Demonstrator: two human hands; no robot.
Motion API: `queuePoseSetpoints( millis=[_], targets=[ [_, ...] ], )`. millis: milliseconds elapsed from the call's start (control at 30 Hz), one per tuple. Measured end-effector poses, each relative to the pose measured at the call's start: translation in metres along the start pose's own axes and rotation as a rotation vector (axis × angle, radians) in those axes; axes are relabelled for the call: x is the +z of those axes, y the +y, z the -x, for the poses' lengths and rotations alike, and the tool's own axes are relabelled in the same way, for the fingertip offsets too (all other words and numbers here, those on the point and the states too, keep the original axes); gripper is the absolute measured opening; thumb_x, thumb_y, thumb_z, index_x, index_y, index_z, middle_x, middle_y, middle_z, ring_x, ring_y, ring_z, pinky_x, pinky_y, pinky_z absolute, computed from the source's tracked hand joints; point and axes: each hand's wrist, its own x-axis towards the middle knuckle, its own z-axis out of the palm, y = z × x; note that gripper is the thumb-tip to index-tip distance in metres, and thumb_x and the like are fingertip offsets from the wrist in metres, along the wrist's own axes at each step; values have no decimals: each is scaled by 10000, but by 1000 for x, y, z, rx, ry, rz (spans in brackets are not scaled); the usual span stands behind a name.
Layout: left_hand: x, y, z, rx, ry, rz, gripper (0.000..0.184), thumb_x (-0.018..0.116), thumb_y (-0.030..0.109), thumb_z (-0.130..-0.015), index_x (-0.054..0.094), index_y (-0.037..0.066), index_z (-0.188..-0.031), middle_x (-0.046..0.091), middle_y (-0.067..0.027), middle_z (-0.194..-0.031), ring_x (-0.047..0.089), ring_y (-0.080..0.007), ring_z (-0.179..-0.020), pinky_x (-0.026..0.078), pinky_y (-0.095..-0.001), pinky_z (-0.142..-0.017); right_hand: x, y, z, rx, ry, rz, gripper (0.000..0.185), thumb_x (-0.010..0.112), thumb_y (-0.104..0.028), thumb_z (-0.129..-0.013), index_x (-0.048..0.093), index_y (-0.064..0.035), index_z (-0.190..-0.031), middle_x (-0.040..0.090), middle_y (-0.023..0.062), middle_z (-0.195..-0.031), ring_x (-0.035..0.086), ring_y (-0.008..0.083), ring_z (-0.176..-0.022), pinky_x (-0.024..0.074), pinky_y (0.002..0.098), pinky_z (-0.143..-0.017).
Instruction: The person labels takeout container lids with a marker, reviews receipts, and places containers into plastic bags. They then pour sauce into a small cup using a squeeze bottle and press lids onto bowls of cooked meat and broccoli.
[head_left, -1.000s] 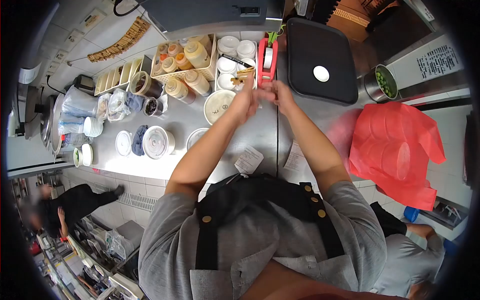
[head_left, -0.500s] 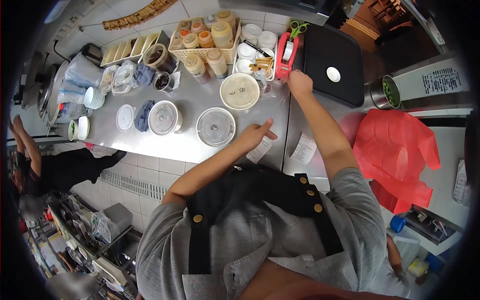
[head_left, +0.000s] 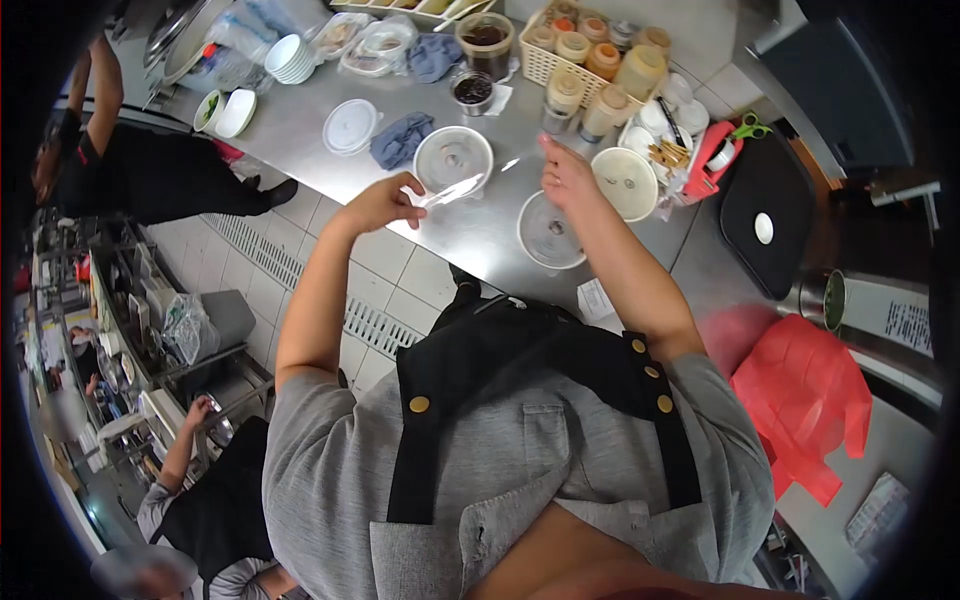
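Observation:
A strip of clear tape (head_left: 456, 190) is stretched between my hands, seen mostly by its glints. The fingers of my left hand (head_left: 385, 206) pinch its left end, just beside a round tub with a clear lid (head_left: 453, 150). My right hand (head_left: 568, 178) is closed, thumb raised, at the strip's other end. Below that hand lies a second clear-lidded tub (head_left: 540, 232), partly covered by my wrist. Close to its right stands a round tub with a pale lid (head_left: 626, 182). A red tape dispenser (head_left: 712, 165) sits further right.
Sauce bottles stand in and before a cream basket (head_left: 540, 62). A blue cloth (head_left: 402, 140) and white lids (head_left: 350, 127) lie left. A receipt (head_left: 595, 300) rests at the front edge. Right are a black case (head_left: 765, 200) and red bag (head_left: 805, 400). Other people stand left.
My right hand has left the tape dispenser and moved left, with tape now stretched between both hands. My left hand has moved left and closed. The view has turned, and another person shows lower left.

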Motion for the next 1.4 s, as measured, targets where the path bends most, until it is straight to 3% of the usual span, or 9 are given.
queuePoseSetpoints(
  millis=[300, 400, 633, 900, 1033, 1100, 1233, 1267, 1400],
  targets=[
    [-43, -62, -35, 76, 20, 143, 281, 700, 205, -929, 537, 100, -1133, 734, -26, -798, 638, -87, -858, 409, -279, -912, 26, 53, -87, -193, 505, 276, 164, 798, -175, -845, 701, -115, -963, 408, -62, -573, 265, 72, -410, 167, 264, -360],
    [-34, -92, -67, 70, -11, 196, 290, 704, 201, -927, 531, 93, -1134, 736, -32, -833, 654, -113, -894, 437, -282, -891, 15, 72, -103, -172, 525, 311, 197, 825, -120, -799, 726, -63, -960, 618, 34, -768, 490, 119, -597, 321, 283, -459],
    [-31, -134, -130, 209, -205, 378, 318, 750, 318, -890, 560, 88, -999, 745, -52, -803, 663, -121, -848, 456, -280, -836, -17, 108, -136, 237, 471, 275, 64, 687, -140, -902, 716, -183, -937, 558, -73, -593, 437, 66, -481, 318, 253, -442],
    [-31, -99, -118, -1, 87, -138, 464, 820, 462, -764, 568, 78, -829, 651, -42, -590, 573, -170, -458, 421, -329, -440, 36, 105, -88, -76, 597, 275, 198, 707, -31, -868, 665, -55, -1059, 695, 40, -925, 614, 159, -669, 518, 291, -598],
    [2, -111, -103, 122, 600, -390, 373, 731, 390, -883, 565, 56, -892, 637, -69, -638, 623, -149, -583, 468, -309, -540, -1, 103, -120, -232, 667, 524, 189, 679, -80, -914, 641, -40, -1094, 687, 57, -990, 638, 180, -817, 537, 315, -736],
    [25, -112, -101, 105, 847, 351, 377, 643, 373, -961, 511, 50, -1103, 673, -77, -794, 646, -158, -711, 485, -332, -598, -4, 104, -112, -440, 468, 431, 187, 608, -166, -981, 633, -15, -1087, 677, 73, -1042, 629, 183, -957, 515, 305, -856],
    [100, -82, -115, 430, 688, 1287, 700, 357, 542, -1039, 191, 35, -1492, 404, -160, -1487, 351, -267, -1395, 212, -439, -1177, 26, 129, -96, -214, 185, 93, 582, 397, -520, -1038, 588, -33, -1294, 618, 107, -1292, 568, 211, -1177, 415, 344, -1050],
    [96, -54, -97, 552, 358, 1267, 718, 337, 562, -1035, 177, 72, -1534, 299, -136, -1568, 231, -265, -1471, 109, -413, -1216, 36, 128, -87, -224, 193, 79, 582, 397, -520, -1038, 588, -33, -1294, 618, 107, -1292, 568, 211, -1177, 415, 344, -1050],
    [78, -28, -103, 521, 479, 1173, 762, 269, 592, -1033, 229, 27, -1543, 264, -125, -1601, 216, -241, -1485, 120, -380, -1216, 68, 104, -53, -298, 81, 54, 634, 378, -554, -1032, 548, -31, -1347, 580, 107, -1357, 513, 210, -1268, 357, 343, -1109]
  ],
)
